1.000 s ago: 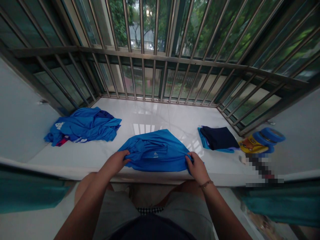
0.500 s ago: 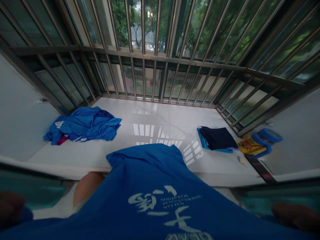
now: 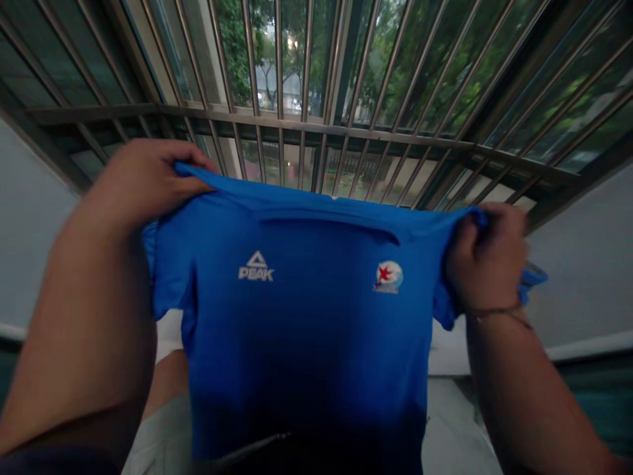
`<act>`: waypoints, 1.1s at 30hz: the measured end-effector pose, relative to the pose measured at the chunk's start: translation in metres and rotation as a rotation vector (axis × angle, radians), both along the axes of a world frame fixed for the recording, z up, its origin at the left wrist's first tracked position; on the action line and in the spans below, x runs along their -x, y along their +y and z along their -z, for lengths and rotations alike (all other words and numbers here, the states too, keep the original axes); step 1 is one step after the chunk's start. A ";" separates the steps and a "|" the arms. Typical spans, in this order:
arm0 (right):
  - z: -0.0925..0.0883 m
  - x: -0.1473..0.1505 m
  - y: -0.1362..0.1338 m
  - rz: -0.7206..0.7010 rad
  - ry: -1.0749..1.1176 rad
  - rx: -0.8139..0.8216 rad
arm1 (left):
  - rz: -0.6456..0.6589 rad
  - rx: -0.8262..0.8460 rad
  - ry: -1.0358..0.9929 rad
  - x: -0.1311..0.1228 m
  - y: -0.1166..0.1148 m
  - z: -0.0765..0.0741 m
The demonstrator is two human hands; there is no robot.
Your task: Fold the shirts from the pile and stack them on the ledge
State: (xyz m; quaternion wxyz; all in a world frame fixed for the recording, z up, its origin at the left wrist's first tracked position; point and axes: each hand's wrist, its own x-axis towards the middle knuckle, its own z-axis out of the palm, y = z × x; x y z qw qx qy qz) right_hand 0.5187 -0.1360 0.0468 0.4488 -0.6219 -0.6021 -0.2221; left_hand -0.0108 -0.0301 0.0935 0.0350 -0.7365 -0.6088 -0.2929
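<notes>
You're on an enclosed balcony of a home: steel security bars span from 10 to 2 o'clock, green trees stand beyond them at 12 o'clock, and a pale wall closes your 3 o'clock side.

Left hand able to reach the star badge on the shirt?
Probably not without letting go: the left hand grips the upper edge of the blue T-shirt, far across from the star badge. Nothing covers it, but the right hand sits closer.
</notes>
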 end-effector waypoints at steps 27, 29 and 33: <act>0.302 0.115 -0.019 -0.202 -0.154 0.936 | 0.183 0.411 0.251 -0.135 -0.083 0.353; 0.302 0.113 -0.030 -0.245 -0.153 0.924 | 0.172 0.421 0.254 -0.132 -0.097 0.354; 0.297 0.083 -0.032 -0.198 -0.120 0.824 | 0.157 0.470 0.243 -0.133 -0.103 0.351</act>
